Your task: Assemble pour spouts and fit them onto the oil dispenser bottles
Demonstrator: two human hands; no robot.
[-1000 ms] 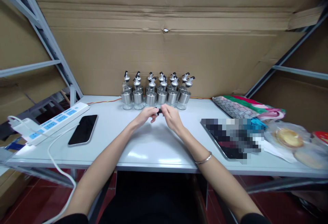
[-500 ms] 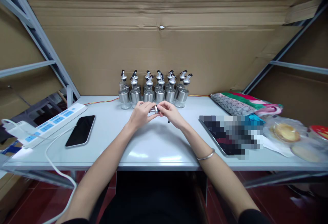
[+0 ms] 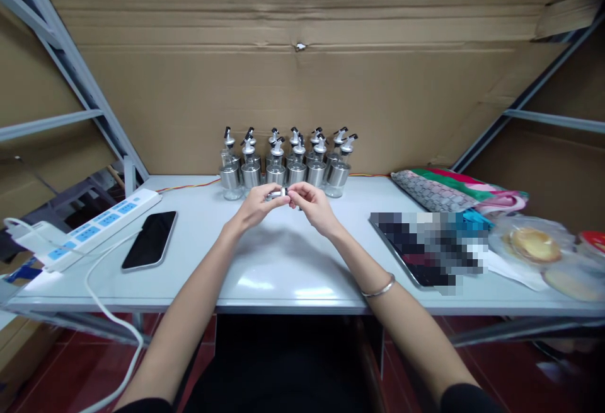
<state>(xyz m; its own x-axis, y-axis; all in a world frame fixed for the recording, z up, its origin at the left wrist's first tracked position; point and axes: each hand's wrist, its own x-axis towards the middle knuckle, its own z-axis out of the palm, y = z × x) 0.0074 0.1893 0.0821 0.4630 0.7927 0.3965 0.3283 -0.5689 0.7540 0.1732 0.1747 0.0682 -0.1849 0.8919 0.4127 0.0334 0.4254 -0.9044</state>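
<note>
My left hand (image 3: 258, 203) and my right hand (image 3: 309, 205) meet above the middle of the white table (image 3: 283, 268), fingertips pinched together on a small silver and black pourer cap (image 3: 278, 193). Both hands grip this cap from opposite sides. Just behind them, at the table's back edge, stand several glass oil bottles (image 3: 288, 170) with steel bands and pourer tops, in two rows. A thin bracelet (image 3: 377, 288) sits on my right wrist.
A black phone (image 3: 150, 239) lies face up at the left, beside a white power strip (image 3: 101, 221) with its cable hanging off the edge. At the right are a blurred tray (image 3: 425, 246), patterned fabric (image 3: 449, 193) and bagged pastries (image 3: 534, 246). Cardboard walls the back.
Both hands have lifted slightly and shifted a little toward the bottles, still pinched together on the small cap. The bottles and other items have not moved.
</note>
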